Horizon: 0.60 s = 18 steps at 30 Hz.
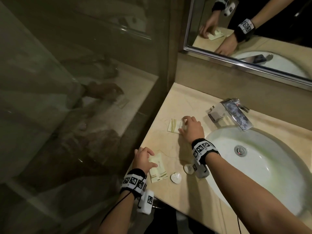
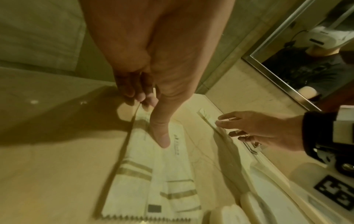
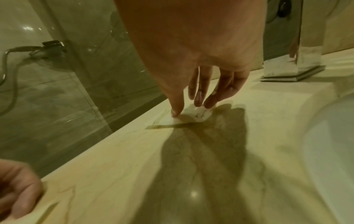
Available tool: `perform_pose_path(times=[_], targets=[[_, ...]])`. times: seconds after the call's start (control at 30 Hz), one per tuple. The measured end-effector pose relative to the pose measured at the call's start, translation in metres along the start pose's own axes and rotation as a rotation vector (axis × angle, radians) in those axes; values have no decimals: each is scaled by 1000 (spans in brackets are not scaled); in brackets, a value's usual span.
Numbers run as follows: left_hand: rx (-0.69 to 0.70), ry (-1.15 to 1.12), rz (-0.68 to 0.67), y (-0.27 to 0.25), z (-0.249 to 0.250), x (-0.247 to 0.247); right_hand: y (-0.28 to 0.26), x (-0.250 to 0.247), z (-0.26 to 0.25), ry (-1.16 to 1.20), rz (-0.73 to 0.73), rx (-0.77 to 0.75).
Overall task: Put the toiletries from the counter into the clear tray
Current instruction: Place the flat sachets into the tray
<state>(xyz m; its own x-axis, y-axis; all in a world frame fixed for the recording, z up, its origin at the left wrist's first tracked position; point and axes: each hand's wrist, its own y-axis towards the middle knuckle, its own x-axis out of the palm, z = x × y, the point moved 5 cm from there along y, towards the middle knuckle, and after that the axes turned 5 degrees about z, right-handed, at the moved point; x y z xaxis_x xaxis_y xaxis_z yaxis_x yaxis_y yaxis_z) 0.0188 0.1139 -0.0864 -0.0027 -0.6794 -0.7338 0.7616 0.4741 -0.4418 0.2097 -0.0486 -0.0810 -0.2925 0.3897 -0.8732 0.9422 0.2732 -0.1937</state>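
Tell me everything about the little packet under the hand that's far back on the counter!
The far packet is a small, flat, pale cream sachet, papery-looking, with thin curved gold lines at its left end and tiny dark print near the middle. It lies flat on the beige marble counter, left of the tap. The right hand covers its right end, thumb and fingers spread and coming down on it. Whether it is gripped yet is unclear.

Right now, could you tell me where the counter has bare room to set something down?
Bare stone lies between the far packet and the near packets, where neither hand reaches, and in the back corner behind the far packet, left of the faucet. The front edge is crowded: the near packets, two round caps and the sink rim.
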Motion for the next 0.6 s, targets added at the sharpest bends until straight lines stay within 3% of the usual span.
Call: perform_pose_path(times=[0.27,0.4,0.6], targets=[[-9,97,63,-6,4,3,-13,-4,17,-79,-19,146],[-14,155,77,-9,8,6,-23,-9,28,79,-92,189],[42,138,112,-15,16,0,-40,-31,41,248,-73,119]])
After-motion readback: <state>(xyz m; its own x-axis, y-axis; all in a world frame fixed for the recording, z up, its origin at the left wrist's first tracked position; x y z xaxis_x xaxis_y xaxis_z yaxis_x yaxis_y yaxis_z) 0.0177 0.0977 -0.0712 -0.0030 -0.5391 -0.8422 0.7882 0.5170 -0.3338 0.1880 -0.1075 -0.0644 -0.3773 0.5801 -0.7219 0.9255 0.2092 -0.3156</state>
